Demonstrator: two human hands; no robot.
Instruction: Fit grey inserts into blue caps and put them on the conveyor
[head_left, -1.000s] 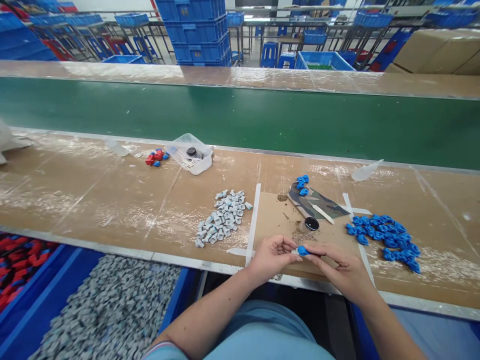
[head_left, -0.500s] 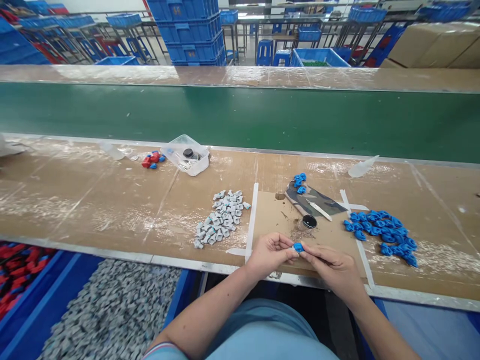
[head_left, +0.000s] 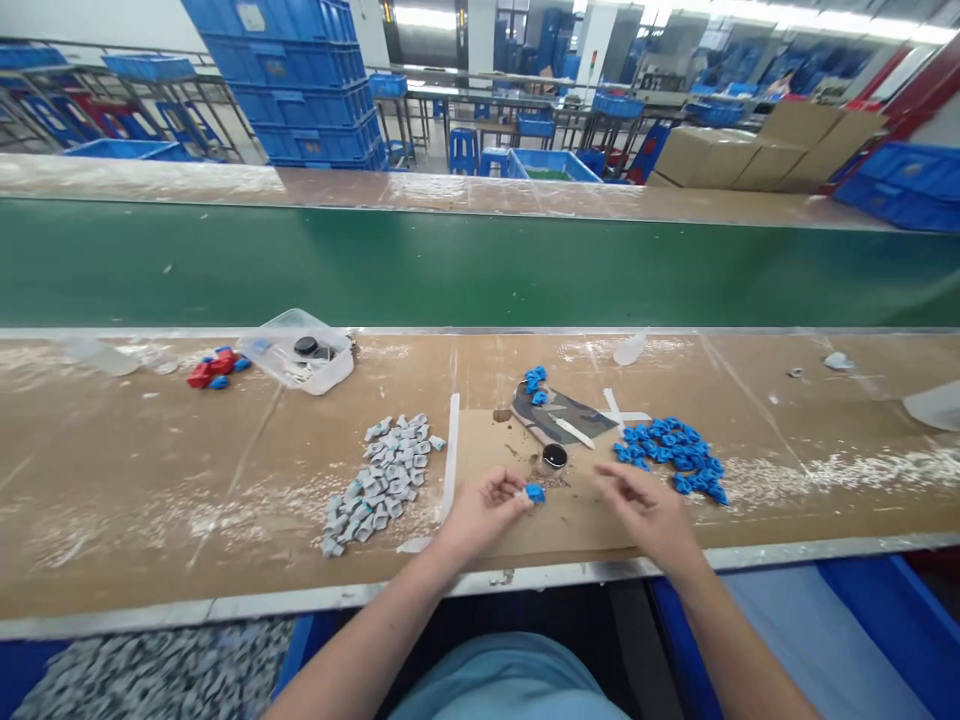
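Observation:
My left hand pinches a small blue plastic part joined to a grey piece, just above the cardboard mat at the bench's front edge. My right hand hovers a little to the right of it, fingers apart and holding nothing. A pile of blue parts lies beyond my right hand. A pile of grey parts lies left of my left hand. A small black-topped jar stands between the hands, farther back.
A camouflage cloth with a white stick and a few blue parts lies on the mat. A clear tub and red and blue parts sit at the back left. A green conveyor belt runs behind. A bin of grey parts is below left.
My right hand let go of the blue part and moved away to the right; the left hand keeps the part. The camera view shifted to the right and upward.

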